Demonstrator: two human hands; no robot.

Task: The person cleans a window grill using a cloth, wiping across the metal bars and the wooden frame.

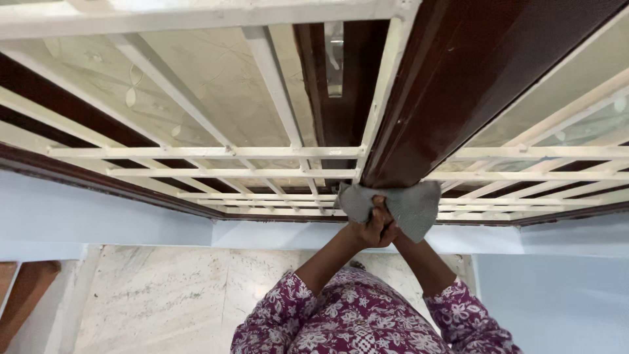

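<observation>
Grey cloth (393,204): I press it against the low end of the dark brown wooden post (445,98), just above the bottom edge of the window frame.
Left grip (375,226): my left hand is closed on the cloth, fingers bunched in its middle.
Right grip: my right hand is hidden behind the left one and the cloth; I cannot tell if it is closed.
White grille (262,172): its bars run on both sides of the post.
Sleeves (288,308): purple with flowers.
Floor (164,295): pale marble, below the window.
</observation>
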